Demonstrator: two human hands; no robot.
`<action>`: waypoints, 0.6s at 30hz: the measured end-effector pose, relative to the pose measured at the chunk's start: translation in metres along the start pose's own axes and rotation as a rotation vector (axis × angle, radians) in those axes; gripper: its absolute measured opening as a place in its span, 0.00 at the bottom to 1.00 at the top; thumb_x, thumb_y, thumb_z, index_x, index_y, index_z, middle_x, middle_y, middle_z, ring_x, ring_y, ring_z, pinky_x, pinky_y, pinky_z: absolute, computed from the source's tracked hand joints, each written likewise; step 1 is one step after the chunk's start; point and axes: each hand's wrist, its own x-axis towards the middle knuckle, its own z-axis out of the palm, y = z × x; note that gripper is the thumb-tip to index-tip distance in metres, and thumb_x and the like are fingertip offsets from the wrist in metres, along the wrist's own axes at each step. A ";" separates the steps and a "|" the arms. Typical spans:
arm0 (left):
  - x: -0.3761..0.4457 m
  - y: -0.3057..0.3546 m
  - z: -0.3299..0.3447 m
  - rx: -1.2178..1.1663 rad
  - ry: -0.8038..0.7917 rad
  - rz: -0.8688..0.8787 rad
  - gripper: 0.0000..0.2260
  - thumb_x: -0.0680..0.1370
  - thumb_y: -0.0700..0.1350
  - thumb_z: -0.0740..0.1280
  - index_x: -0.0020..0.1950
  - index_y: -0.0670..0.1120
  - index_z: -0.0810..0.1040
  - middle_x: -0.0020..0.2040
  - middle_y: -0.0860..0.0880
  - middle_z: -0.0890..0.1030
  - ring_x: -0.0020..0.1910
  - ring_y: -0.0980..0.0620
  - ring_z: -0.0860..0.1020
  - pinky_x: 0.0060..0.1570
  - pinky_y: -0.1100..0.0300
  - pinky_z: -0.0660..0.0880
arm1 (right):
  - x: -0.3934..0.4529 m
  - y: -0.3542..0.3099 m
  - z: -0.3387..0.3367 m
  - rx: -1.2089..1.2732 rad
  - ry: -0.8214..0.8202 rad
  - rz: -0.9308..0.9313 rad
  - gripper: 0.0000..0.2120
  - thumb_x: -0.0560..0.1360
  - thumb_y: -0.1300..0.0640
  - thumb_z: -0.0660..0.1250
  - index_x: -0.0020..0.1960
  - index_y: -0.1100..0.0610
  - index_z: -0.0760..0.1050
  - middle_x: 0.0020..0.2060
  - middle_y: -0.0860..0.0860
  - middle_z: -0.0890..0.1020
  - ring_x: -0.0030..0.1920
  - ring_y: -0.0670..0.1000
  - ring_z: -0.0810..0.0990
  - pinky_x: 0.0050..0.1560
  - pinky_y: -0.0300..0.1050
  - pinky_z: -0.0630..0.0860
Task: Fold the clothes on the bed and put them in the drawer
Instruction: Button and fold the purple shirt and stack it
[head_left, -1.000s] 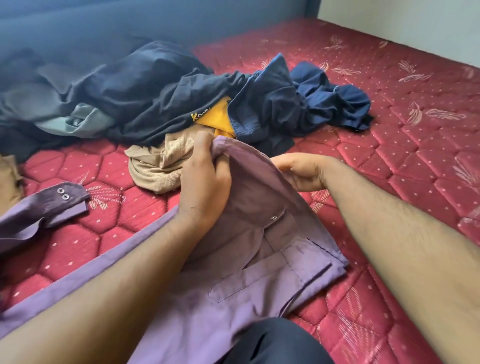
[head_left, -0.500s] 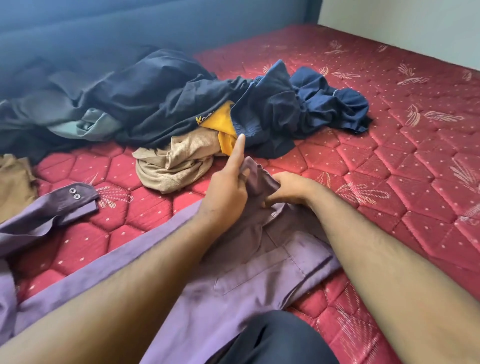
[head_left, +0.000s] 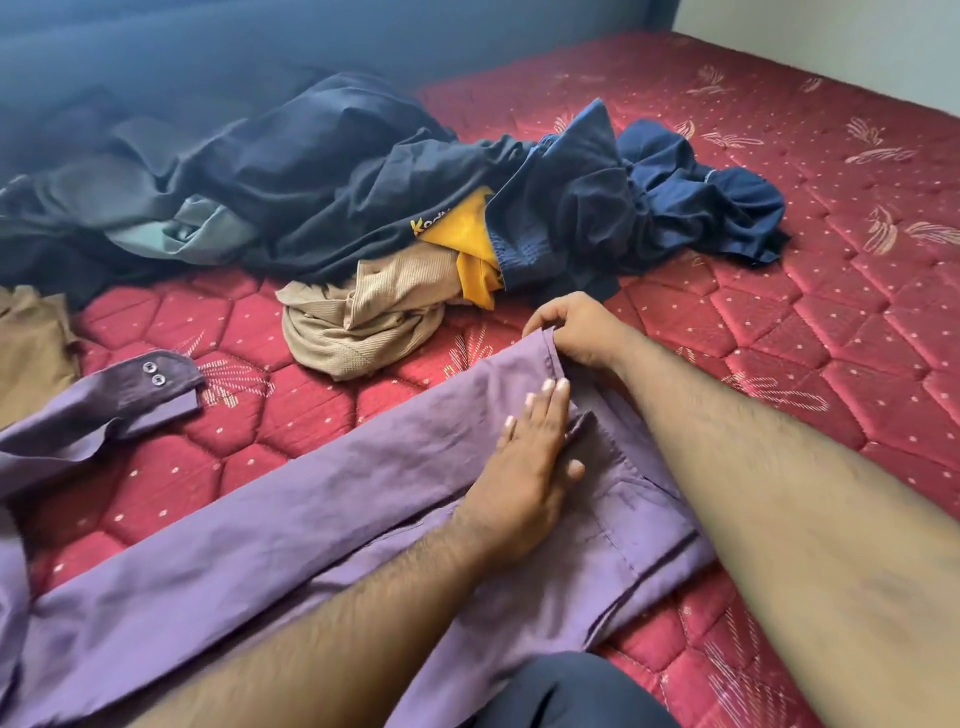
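A purple shirt (head_left: 291, 525) lies spread across the red mattress (head_left: 810, 322) in front of me. My left hand (head_left: 530, 462) lies flat on the shirt with straight fingers, pressing the cloth down. My right hand (head_left: 576, 330) pinches the shirt's far folded edge just beyond the left hand. One purple sleeve with a two-button cuff (head_left: 156, 382) trails off to the left. No drawer is in view.
Behind the shirt sits a heap of unfolded clothes: dark navy garments (head_left: 363, 171), a blue one (head_left: 696, 192), a yellow piece (head_left: 467, 234) and a beige knit top (head_left: 363, 322). A brown garment (head_left: 26, 348) lies at the left edge. My dark-clad knee (head_left: 571, 696) is at the bottom.
The shirt's raised edge has come down onto the mattress. My left hand let go of the cloth and now lies flat on it. My right hand moved further out along the edge.
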 end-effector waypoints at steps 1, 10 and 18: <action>0.000 -0.003 0.002 0.007 -0.035 -0.006 0.30 0.83 0.50 0.54 0.77 0.55 0.36 0.78 0.60 0.40 0.75 0.64 0.35 0.75 0.62 0.35 | 0.002 -0.001 0.000 0.012 -0.011 -0.010 0.11 0.67 0.71 0.68 0.40 0.58 0.84 0.39 0.58 0.85 0.38 0.48 0.79 0.44 0.42 0.76; -0.009 0.004 -0.022 -0.215 0.236 -0.068 0.24 0.81 0.48 0.56 0.78 0.53 0.59 0.77 0.58 0.60 0.76 0.66 0.53 0.77 0.62 0.45 | -0.008 -0.014 -0.003 0.032 0.434 0.044 0.15 0.75 0.69 0.61 0.42 0.54 0.84 0.38 0.45 0.81 0.34 0.38 0.77 0.42 0.33 0.71; -0.093 -0.043 -0.081 0.549 -0.042 -0.499 0.39 0.73 0.73 0.43 0.81 0.56 0.49 0.81 0.53 0.45 0.80 0.47 0.44 0.76 0.45 0.42 | -0.083 -0.060 0.100 -0.421 -0.106 -0.169 0.19 0.78 0.53 0.62 0.68 0.54 0.73 0.68 0.52 0.75 0.69 0.54 0.71 0.69 0.53 0.68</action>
